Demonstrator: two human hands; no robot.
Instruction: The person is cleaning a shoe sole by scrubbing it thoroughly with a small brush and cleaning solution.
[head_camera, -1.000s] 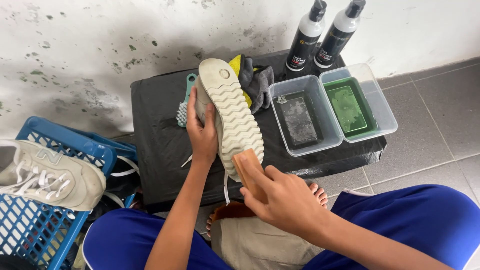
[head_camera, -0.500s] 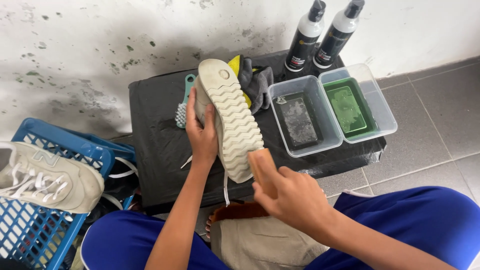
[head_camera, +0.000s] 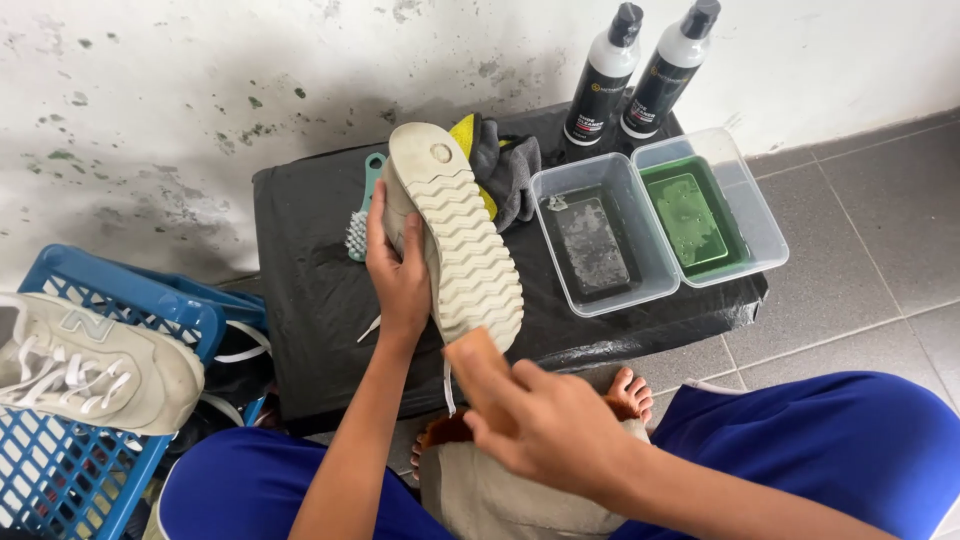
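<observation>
Right hand (head_camera: 555, 425) hides most of the wooden brush (head_camera: 478, 365), bristles not visible, fingers wrapped round it just below the heel of the pale shoe (head_camera: 455, 235); shoe sole-up over the black tabletop (head_camera: 310, 290), left hand (head_camera: 398, 270) fingers gripping its side.

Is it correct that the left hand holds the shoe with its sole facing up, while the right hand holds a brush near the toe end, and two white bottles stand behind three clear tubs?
Not quite: the head view shows two clear tubs, not three. The rest holds: the left hand holds the shoe sole up, the right hand holds a brush near its lower end, and two white bottles stand behind.
</observation>
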